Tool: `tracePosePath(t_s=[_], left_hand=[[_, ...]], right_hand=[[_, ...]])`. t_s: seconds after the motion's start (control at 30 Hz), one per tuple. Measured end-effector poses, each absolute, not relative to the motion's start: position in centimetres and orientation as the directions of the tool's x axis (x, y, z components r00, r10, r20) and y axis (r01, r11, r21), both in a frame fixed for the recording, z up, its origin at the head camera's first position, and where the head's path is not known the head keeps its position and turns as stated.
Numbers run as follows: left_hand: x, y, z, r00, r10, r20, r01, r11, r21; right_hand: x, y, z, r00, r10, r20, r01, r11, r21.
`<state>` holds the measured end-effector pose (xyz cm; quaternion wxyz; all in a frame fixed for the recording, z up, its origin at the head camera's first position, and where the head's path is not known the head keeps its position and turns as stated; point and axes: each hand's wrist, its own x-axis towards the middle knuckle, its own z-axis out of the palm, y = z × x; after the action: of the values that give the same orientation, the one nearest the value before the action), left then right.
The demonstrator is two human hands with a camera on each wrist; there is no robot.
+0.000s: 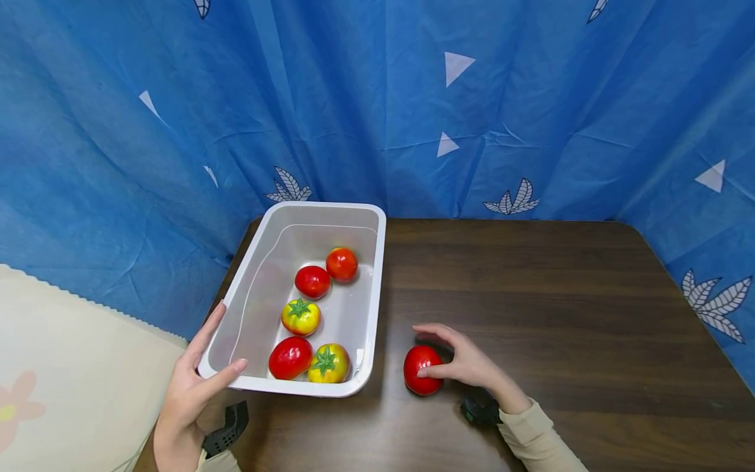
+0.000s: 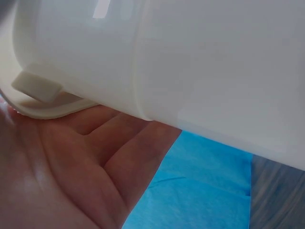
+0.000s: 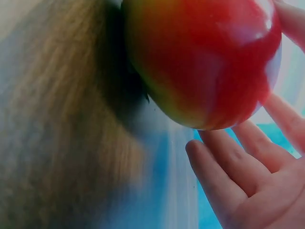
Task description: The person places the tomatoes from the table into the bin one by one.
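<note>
A white plastic bin point(image 1: 283, 387) stands on the left of the table, with several glossy artificial tomatoes inside. Two of them, a yellow one point(image 1: 301, 317) and a yellow-green one point(image 1: 329, 364), show green leafy tops. My left hand point(image 1: 187, 393) holds the bin's near left corner, thumb over the rim and fingers along the outside. In the left wrist view, the bin wall point(image 2: 214, 71) hides its fingertips. Right of the bin, a red tomato point(image 1: 420, 380) rests on the table. My right hand point(image 1: 468, 362) is around it, thumb against it, index finger apart from its far side.
The dark wooden table point(image 1: 531, 282) extends to the right of the bin. Behind it hangs a blue patterned curtain point(image 1: 413, 98). A cream cloth with a flower print point(image 1: 71, 367) lies at the left.
</note>
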<state>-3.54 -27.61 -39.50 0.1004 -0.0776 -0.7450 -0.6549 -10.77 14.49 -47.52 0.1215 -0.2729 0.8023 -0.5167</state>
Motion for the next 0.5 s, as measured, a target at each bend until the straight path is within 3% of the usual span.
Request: tracePosePath(t_s=[0.27, 0.5], left_hand=[[-3.6, -27.7, -39.6, -0.966, -0.01, 0.26, 0.257, 0.129, 0.958], [-3.6, -27.7, -39.7, -0.965, -0.012, 0.262, 0.258, 0.14, 0.956]], right_hand=[[-9.9, 14.2, -45.9, -0.819, -0.57, 0.066, -0.297, 0.323, -0.899], [-10.1, 14.8, -47.7, -0.812, -0.584, 0.017, -0.267, 0.345, -0.9]])
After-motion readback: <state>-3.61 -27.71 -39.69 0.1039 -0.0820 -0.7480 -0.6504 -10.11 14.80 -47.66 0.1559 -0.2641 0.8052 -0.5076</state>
